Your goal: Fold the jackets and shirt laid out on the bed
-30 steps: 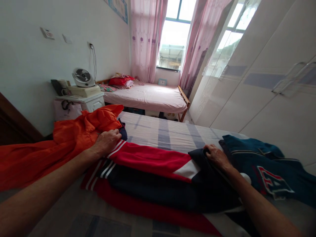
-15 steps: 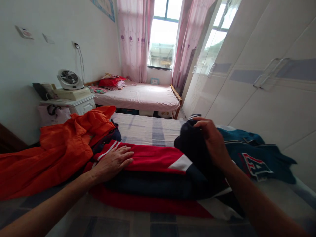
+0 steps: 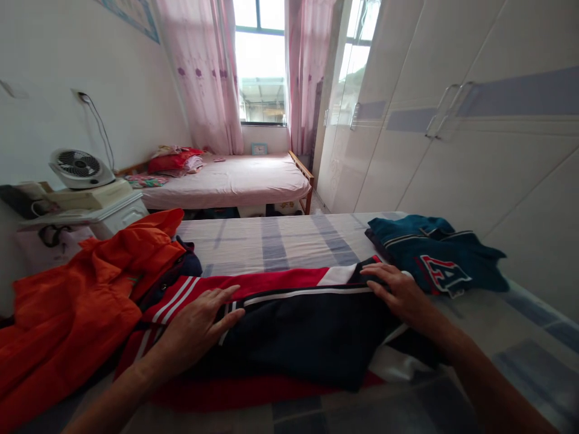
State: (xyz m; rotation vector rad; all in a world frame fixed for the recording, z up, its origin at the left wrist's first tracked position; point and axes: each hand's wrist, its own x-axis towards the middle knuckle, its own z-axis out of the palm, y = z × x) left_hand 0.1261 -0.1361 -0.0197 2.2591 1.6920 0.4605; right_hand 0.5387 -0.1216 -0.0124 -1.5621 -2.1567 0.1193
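A red, navy and white jacket lies across the bed in front of me, its dark sleeve with white piping folded over the body. My left hand rests on the left part of the jacket, beside the striped cuff, with fingers stretched out and the thumb apart. Over at the right end, my right hand lies with extended fingers on the top edge of the folded sleeve. Part of the jacket's lower side is in shadow.
Orange clothing is heaped at the left, over a dark garment. At the right lies a folded teal garment with a letter patch. The checked bedsheet stretches beyond the jacket. A fan stands on the cabinet; wardrobes line the right.
The dark sleeve, bunched up in my right hand before, now lies flat over the jacket. My right hand has lowered and loosened. The view has turned slightly right.
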